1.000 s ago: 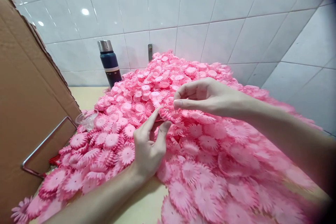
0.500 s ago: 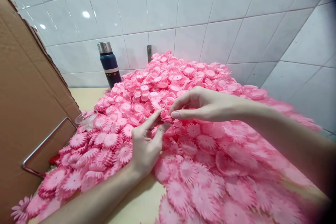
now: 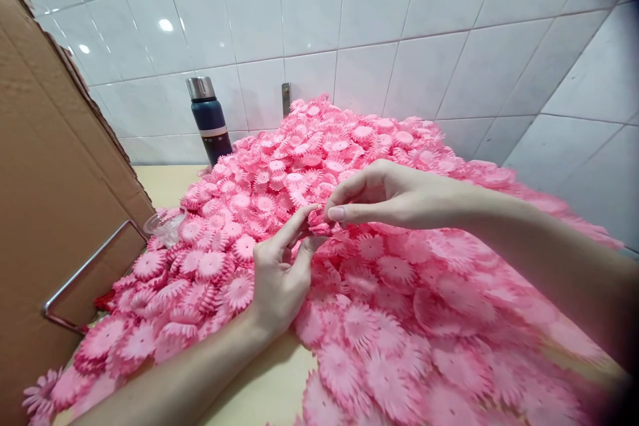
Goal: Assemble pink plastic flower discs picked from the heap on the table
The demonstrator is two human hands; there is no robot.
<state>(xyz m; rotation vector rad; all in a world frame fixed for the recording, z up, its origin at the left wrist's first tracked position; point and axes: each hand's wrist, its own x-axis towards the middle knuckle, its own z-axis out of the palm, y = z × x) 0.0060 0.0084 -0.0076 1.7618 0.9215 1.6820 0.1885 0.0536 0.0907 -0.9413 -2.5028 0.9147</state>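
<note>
My left hand [image 3: 284, 273] pinches a small crumpled pink petal piece [image 3: 317, 221] between thumb and forefinger, palm turned inward. From the right, my right hand [image 3: 382, 198] grips the same piece's other side with thumb and fingertips pressed together. Both sets of fingertips almost meet, and they partly cover the piece. All around and beneath them lies a big heap of pink petal discs [image 3: 210, 266] with fringed edges, many with a small hole in the centre.
A dark blue bottle [image 3: 210, 121] with a steel cap stands behind the heap. At left are a cardboard box [image 3: 54, 180], a bent metal rod [image 3: 92, 266] and a clear plastic dish [image 3: 167, 223]. White tiled walls [image 3: 309, 6] close off the back and right. Pale tabletop [image 3: 254, 386] shows in front.
Both hands stay at the pink piece, with only slight finger shifts; the piece looks a bit more bunched between them. The whole view has moved slightly.
</note>
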